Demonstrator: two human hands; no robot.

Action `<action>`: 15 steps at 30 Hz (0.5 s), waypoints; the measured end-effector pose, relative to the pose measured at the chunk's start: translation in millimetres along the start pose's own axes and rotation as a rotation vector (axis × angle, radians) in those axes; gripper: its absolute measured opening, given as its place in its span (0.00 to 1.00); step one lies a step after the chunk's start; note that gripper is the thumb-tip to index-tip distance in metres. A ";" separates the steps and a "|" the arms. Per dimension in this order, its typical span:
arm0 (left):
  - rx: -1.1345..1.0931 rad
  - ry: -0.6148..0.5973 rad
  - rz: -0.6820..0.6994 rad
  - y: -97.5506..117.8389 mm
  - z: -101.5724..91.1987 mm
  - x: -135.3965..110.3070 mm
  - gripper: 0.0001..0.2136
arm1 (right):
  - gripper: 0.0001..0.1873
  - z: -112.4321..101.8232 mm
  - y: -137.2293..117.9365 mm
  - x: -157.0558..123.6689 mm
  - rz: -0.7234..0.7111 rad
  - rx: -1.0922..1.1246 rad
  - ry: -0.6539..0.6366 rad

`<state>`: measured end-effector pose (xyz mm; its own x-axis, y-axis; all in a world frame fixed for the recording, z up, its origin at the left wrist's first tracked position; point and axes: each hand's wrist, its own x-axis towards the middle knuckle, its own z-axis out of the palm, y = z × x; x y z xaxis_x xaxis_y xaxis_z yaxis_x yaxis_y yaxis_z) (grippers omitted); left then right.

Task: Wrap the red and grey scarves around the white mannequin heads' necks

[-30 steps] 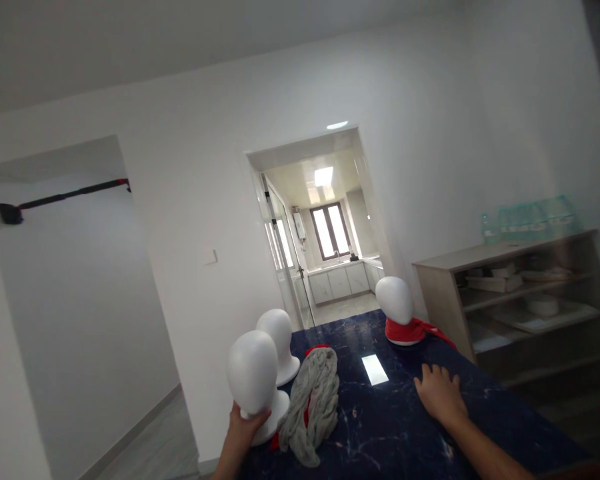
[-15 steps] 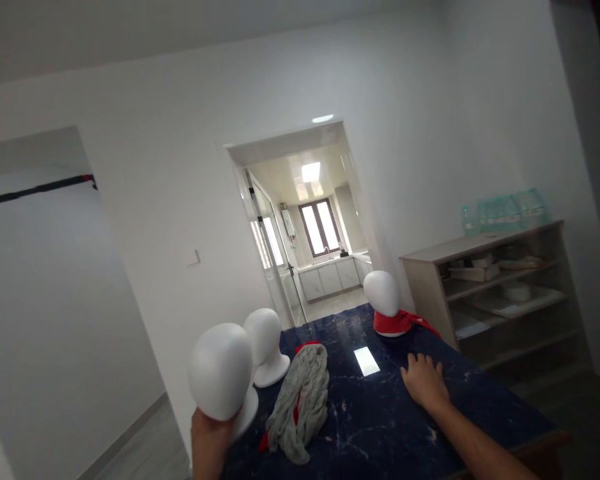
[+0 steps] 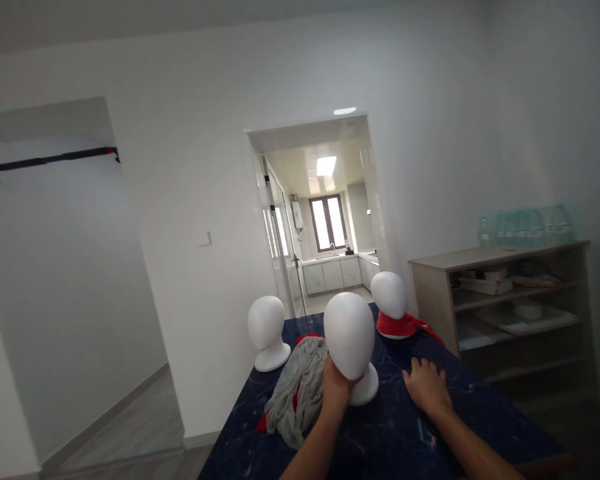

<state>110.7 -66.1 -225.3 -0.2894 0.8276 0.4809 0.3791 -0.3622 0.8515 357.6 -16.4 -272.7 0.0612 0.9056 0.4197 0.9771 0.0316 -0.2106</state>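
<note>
My left hand (image 3: 336, 389) grips the neck of a white foam mannequin head (image 3: 351, 343), whose base is at or just above the dark blue marble table (image 3: 390, 440) near its middle. My right hand (image 3: 427, 388) lies flat on the table, fingers spread, just right of that head. A grey and red scarf (image 3: 296, 391) lies bunched to the left of my left hand. A second white head (image 3: 267, 331) stands at the table's far left. A third head (image 3: 389, 297) stands at the far end with a red scarf (image 3: 405, 326) round its base.
A wooden shelf unit (image 3: 505, 303) with stacked items and clear bottles on top stands against the right wall. Beyond the table an open doorway (image 3: 325, 220) leads to a kitchen. Another opening with a black bar (image 3: 50, 160) is at left.
My left hand has carried the foam head from the table's left edge across to the middle, beside my right hand. The right hand has stayed flat on the table.
</note>
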 end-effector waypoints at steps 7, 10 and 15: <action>0.040 -0.019 -0.079 -14.8 12.1 1.5 0.37 | 0.21 -2.9 -1.1 -0.6 0.013 0.002 -0.001; 0.026 -0.034 -0.078 -18.9 13.2 4.4 0.37 | 0.21 -4.6 -1.6 -0.8 0.011 0.005 -0.012; 0.001 -0.089 -0.076 -18.3 14.2 2.4 0.34 | 0.21 -3.7 -1.5 -0.8 0.012 -0.006 -0.002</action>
<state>115.5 -51.4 -242.7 -0.2385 0.8875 0.3943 0.3600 -0.2963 0.8846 356.9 -18.8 -269.4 0.0728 0.9069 0.4151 0.9774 0.0180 -0.2107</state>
